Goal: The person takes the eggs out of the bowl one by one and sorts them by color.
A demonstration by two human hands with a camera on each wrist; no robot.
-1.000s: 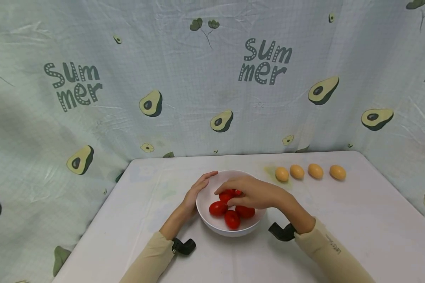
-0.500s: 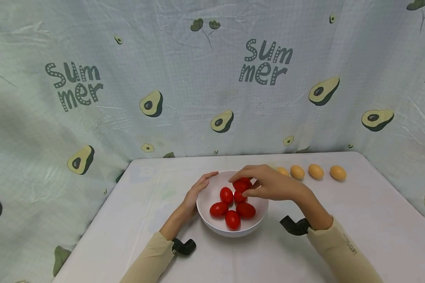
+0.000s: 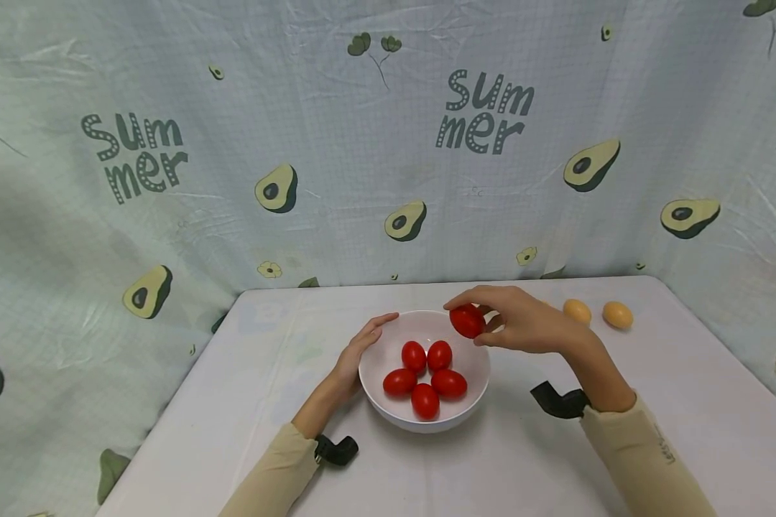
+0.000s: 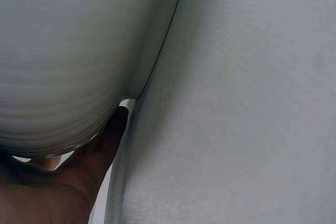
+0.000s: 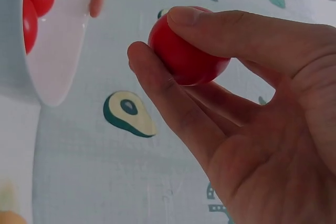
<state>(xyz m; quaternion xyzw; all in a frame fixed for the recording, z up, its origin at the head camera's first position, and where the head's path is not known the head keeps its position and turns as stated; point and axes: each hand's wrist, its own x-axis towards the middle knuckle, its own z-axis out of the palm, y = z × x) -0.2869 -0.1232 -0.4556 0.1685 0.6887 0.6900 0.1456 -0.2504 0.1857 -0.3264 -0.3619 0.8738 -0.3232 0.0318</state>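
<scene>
My right hand (image 3: pixel 520 319) pinches a smooth, glossy red egg (image 3: pixel 467 321) between thumb and fingertips, over the far right rim of a white bowl (image 3: pixel 376 391). In the right wrist view the red egg (image 5: pixel 189 51) sits between the thumb and the fingers. Inside the bowl, several more red eggs (image 3: pixel 425 402) form a loose ring. Along the bowl's left side lies my left hand (image 3: pixel 351 362), its fingers extended against the wall and rim. The left wrist view shows that hand (image 4: pixel 68 187) against the outer wall of the bowl (image 4: pixel 63 77).
Behind the right hand, yellow eggs (image 3: pixel 617 315) stand in a row at the back right of the white table (image 3: pixel 284 359); part of the row is hidden by the hand. A curtain (image 3: pixel 336 143) with avocado prints hangs behind the table's far edge.
My right hand has lifted a red egg out of the bowl and carried it right and back to the rim, now covering some yellow eggs. The left hand has stayed in place.
</scene>
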